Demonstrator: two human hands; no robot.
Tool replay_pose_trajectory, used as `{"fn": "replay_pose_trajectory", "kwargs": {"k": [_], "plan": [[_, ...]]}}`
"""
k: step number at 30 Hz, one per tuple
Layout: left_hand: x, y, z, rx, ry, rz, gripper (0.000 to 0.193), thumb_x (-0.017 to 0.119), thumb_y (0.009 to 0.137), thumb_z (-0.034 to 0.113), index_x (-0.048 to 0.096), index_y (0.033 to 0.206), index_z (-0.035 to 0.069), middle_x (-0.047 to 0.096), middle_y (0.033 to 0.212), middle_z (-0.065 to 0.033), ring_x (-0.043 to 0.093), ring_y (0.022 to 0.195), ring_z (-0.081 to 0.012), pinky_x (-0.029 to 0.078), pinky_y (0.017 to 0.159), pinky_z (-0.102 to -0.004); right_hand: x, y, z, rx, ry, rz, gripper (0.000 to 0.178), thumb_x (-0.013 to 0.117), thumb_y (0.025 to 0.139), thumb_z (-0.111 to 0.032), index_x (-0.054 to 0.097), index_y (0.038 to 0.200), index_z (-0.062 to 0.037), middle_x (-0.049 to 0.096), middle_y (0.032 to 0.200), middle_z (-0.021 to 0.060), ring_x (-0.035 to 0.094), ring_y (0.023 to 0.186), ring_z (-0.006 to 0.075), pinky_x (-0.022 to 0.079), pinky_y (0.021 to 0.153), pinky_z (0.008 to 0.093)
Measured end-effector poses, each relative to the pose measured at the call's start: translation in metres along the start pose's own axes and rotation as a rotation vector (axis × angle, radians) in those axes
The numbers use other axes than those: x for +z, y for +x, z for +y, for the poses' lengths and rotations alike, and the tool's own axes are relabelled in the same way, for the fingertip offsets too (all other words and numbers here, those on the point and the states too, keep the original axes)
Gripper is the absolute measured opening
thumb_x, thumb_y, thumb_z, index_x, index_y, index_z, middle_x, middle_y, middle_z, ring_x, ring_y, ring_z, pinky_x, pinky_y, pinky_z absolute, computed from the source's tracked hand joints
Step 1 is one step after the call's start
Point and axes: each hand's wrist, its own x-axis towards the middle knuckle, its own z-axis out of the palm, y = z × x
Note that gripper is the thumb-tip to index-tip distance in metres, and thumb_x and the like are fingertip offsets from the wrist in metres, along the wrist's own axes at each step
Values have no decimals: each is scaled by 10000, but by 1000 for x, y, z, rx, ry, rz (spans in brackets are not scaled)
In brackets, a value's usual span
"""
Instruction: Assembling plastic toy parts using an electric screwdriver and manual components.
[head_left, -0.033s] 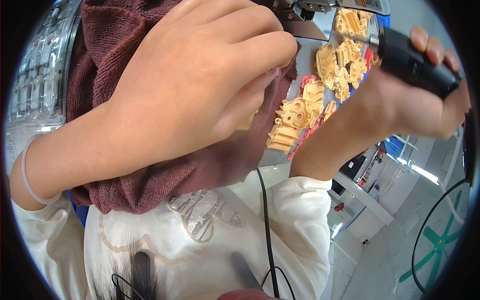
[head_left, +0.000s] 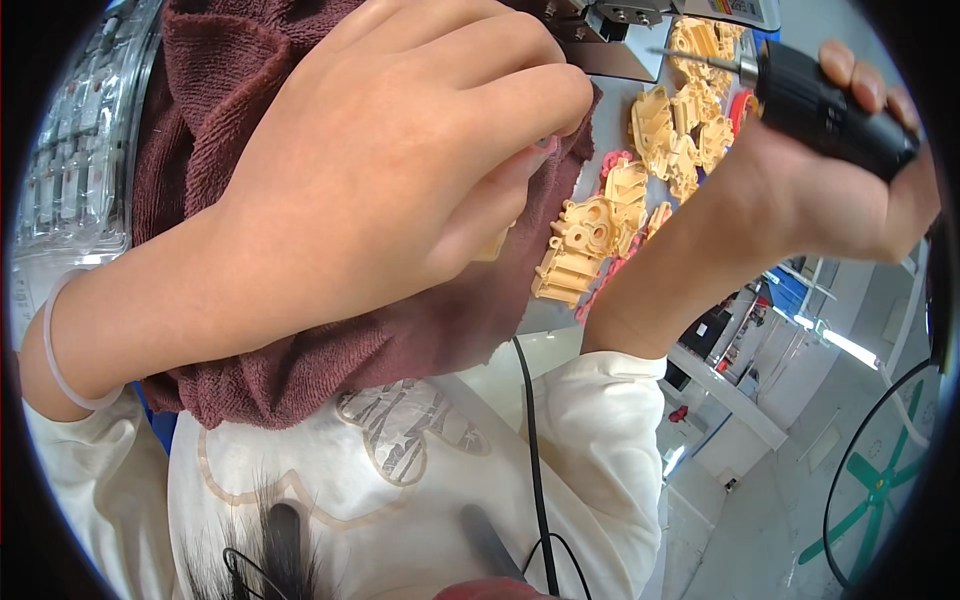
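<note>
My right hand (head_left: 800,195) is wrapped round a black electric screwdriver (head_left: 825,110). Its thin metal bit (head_left: 700,58) points left, near the metal plate (head_left: 625,45) of a machine at the top. My left hand (head_left: 410,130) is curled over a maroon towel (head_left: 400,330), with its fingers closed on a cream plastic part (head_left: 492,245). Only a small edge of that part shows below the fingers; the hand hides the rest.
Several cream plastic housings (head_left: 590,230) lie right of the towel, with pink pieces (head_left: 615,160) among them. Clear plastic trays (head_left: 75,160) of small parts stand at far left. A black cable (head_left: 535,450) runs down the front.
My right hand has lifted the screwdriver slightly, and its bit sits a little higher beside the metal plate. My left hand has stayed in place.
</note>
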Motion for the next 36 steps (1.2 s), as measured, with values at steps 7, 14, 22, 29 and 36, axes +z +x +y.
{"fn": "replay_pose_trajectory", "kwargs": {"k": [7, 14, 22, 29, 36], "plan": [[1, 1, -7, 1, -4, 17, 262, 695, 688, -8, 616, 922, 79, 627, 1061, -47, 590, 1031, -269, 432, 809, -362, 30, 6, 33, -36, -3, 34, 176, 548, 821, -190, 546, 852, -16, 539, 741, 105, 522, 594, 215, 466, 571, 371], [-1, 0, -9, -51, 54, -48, 260, 697, 679, -21, 620, 905, 81, 630, 1045, -42, 595, 1028, -262, 435, 799, -357, 51, 3, 42, -61, 22, 83, 192, 542, 811, -191, 549, 830, 0, 538, 719, 128, 532, 598, 231, 485, 583, 379], [-3, -3, -4, -17, 33, 23, 238, 703, 699, 1, 613, 904, 83, 632, 1042, -38, 597, 1028, -241, 437, 803, -346, 72, -10, 26, -133, 24, 145, 212, 536, 800, -193, 552, 806, 19, 537, 695, 153, 543, 602, 249, 507, 597, 390], [-4, -3, 1, -28, -16, 8, 226, 704, 722, 30, 605, 919, 81, 631, 1042, -41, 595, 1025, -237, 438, 810, -347, 96, -20, 10, -198, 52, 222, 231, 530, 790, -194, 555, 784, 35, 536, 674, 175, 553, 605, 265, 527, 609, 398], [-4, -2, 7, -85, -22, -8, 228, 704, 727, 43, 604, 929, 75, 629, 1038, -49, 594, 1019, -242, 440, 813, -351, 86, -32, -6, -234, 59, 235, 243, 531, 788, -202, 563, 768, 38, 528, 661, 175, 552, 612, 260, 525, 613, 392]]}}
